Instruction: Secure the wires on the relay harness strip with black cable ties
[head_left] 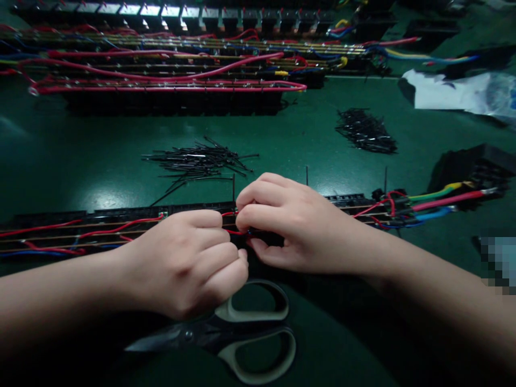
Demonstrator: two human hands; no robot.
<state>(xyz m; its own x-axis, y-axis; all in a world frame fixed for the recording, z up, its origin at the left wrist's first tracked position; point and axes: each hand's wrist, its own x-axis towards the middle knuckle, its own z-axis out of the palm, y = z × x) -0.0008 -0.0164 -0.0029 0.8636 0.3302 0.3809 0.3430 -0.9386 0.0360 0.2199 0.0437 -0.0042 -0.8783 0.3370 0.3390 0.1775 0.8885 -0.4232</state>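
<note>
A long black strip with brass rails and red and blue wires (121,228) lies across the table in front of me. My left hand (193,258) is closed in a fist over its middle, knuckles up; whatever its fingers grip is hidden. Close beside it, my right hand (290,223) bends its fingers over the strip's red wires, thumb below; what they grip cannot be made out. A thin black cable tie (233,188) stands upright from the strip near my right fingertips. Another cable tie (307,175) sticks up behind that hand, and a third cable tie (386,178) farther right.
Scissors (188,336) lie below my hands, blades pointing left. Behind the strip are a pile of black cable ties (197,160) and another pile (365,130). More wired assemblies (173,99) stand at the back. A white plastic bag (443,91) is at right, above a black connector block (484,166).
</note>
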